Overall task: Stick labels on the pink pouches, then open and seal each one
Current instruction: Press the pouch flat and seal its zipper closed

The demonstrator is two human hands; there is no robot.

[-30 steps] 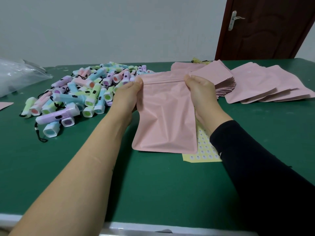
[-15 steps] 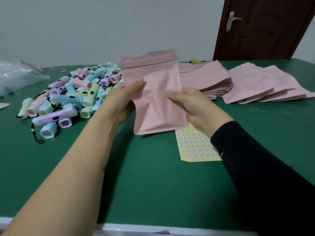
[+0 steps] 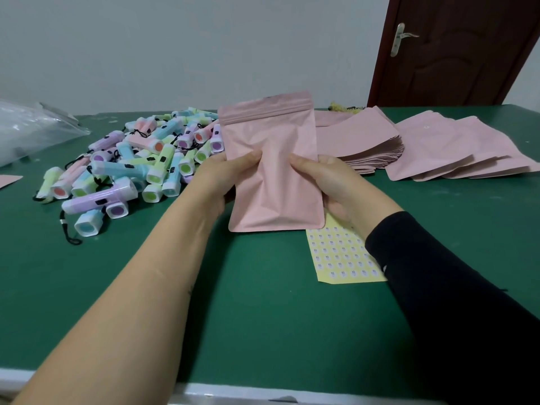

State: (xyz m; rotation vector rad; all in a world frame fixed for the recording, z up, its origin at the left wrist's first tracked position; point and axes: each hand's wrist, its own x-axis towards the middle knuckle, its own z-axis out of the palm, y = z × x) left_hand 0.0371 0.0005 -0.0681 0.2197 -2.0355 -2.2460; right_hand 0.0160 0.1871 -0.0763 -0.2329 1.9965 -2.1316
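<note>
- Curled round the left edge of the pink pouch [image 3: 271, 133] at mid-height: fingers [image 3: 248, 157] of the left hand [image 3: 222, 176], thumb pressed on the near face.
- Mirrored on the right edge by the right hand [image 3: 330, 182]: thumb in front, other fingers behind the pouch and hidden. Gripping on both sides, neither hand spread.
- Held upright between the two hands, clear of the desk [image 3: 263, 317]. Long axis running bottom to top, zip strip [image 3: 266, 111] at the top, bottom fold lowest and nearest the body.
- Creased inward between the thumbs. No label visible on the near face.
- Judged from this: zip end above and beyond both grips, about equally near either hand. Probably reached by sliding one grip up an edge while the other steadies the pouch.
- Flat on the desk just below the pouch's bottom right corner, partly under the right wrist: yellow label sheet [image 3: 342, 258], nearer the right hand.
- Behind the right hand: stack of pink pouches [image 3: 359, 141]. Further right, fanned pouches [image 3: 455, 150], one showing a small pale dot.
- Off to the left: heap of pastel flashlights [image 3: 146, 159], well apart from the label sheet.
</note>
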